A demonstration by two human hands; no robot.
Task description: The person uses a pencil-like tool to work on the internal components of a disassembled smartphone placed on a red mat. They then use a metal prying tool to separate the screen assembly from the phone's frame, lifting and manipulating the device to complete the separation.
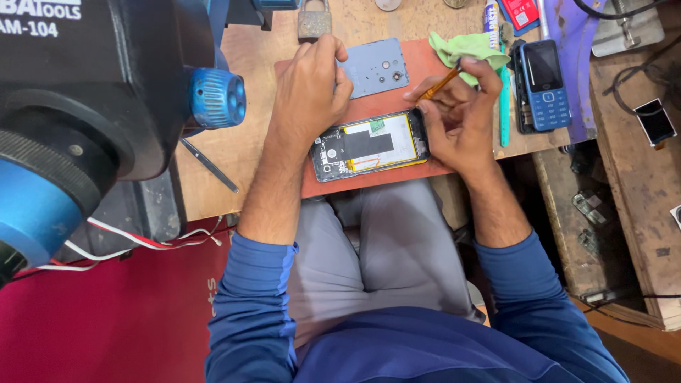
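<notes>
Here, opened phone [370,145] between left hand [308,92], right hand [454,120]

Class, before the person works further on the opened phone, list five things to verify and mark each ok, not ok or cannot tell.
1. Opened phone lies flat on the red mat: ok.
2. Left hand steadies the phone's end: cannot tell, contact hidden.
3. Right hand grips the orange-handled tool: ok.
4. Tool tip on a screw: cannot tell.
5. Removed grey back cover lies clear of the phone: ok.
</notes>
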